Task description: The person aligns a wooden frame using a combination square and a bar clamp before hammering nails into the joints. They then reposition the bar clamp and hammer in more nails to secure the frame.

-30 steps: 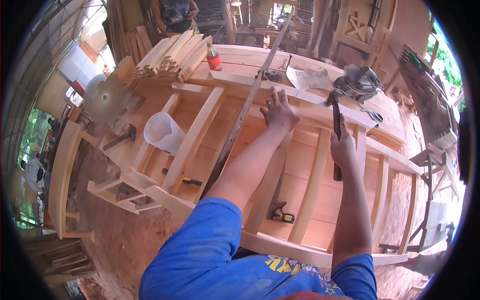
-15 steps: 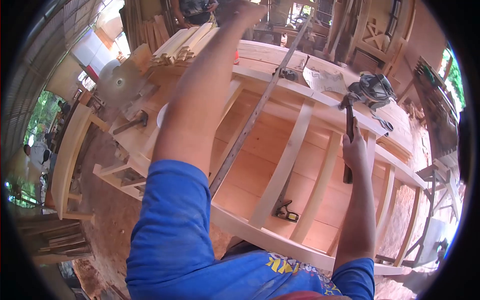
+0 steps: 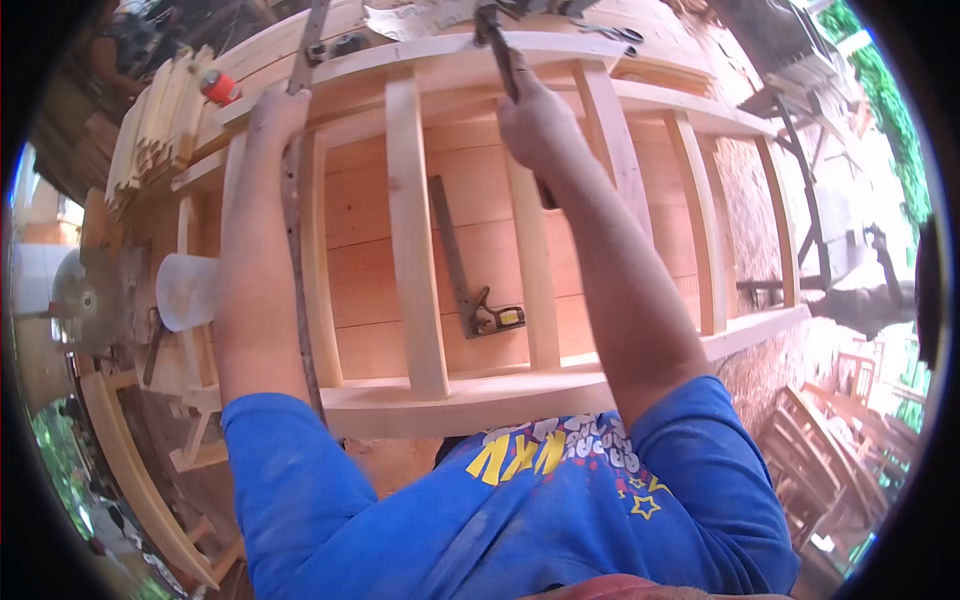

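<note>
My right hand (image 3: pixel 540 118) is wrapped round the handle of a hammer (image 3: pixel 503 62), its head close over the far rail of a pale wooden frame (image 3: pixel 415 225) with curved slats. The handle's lower end shows below my fist. My left hand (image 3: pixel 276 115) is closed at a long metal bar clamp (image 3: pixel 294 190) lying across the frame, near the far rail; its fingers are partly hidden. Between the slats, a combination square (image 3: pixel 490 318) lies on the reddish boards below.
Wood strips (image 3: pixel 165 125) are stacked at the far left beside a red can (image 3: pixel 220 87). A white round container (image 3: pixel 187 292) stands left of my forearm. Scissors (image 3: pixel 612 32) and a paper sheet (image 3: pixel 420 15) lie beyond the frame. A curved wooden piece (image 3: pixel 140 490) stands lower left.
My left hand has come down from above the far side to the bar clamp. My right hand still holds the hammer by the far rail. The view has turned and tipped downward.
</note>
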